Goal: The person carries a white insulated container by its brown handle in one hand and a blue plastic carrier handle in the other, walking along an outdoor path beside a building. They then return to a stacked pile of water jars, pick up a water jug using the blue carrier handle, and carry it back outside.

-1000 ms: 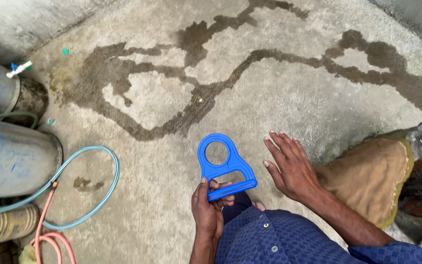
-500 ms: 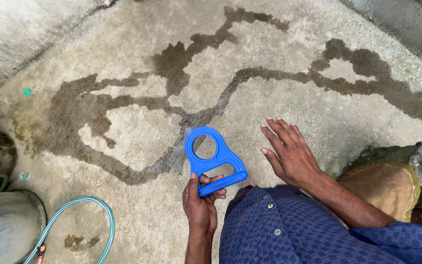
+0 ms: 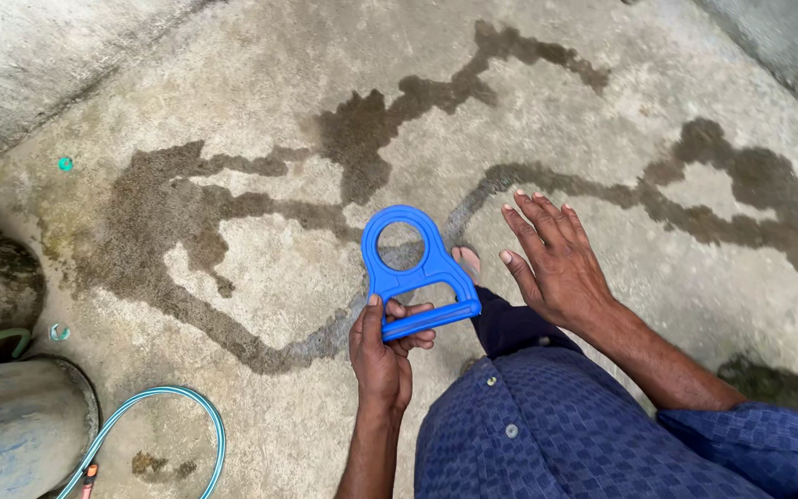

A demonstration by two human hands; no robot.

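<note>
You are holding a blue plastic carry handle (image 3: 417,273) up in your left hand (image 3: 382,356), over the wet concrete floor (image 3: 233,120).

Your left hand is closing around the handle's straight grip bar, thumb lying up along its left edge, so the round ring end is pointing up and away from you; nothing is fitted in the ring, and the floor is showing through it. Your right hand (image 3: 556,263) is hovering just beside the handle with fingers spread flat, holding and touching nothing. As far as this view shows, the handle is picked up but not yet joined to anything. Your foot is peeking out below it. Further out, dark water trails are crossing the floor, and a light blue hose (image 3: 154,425) is looping beside a grey drum (image 3: 11,425) at lower left.
</note>
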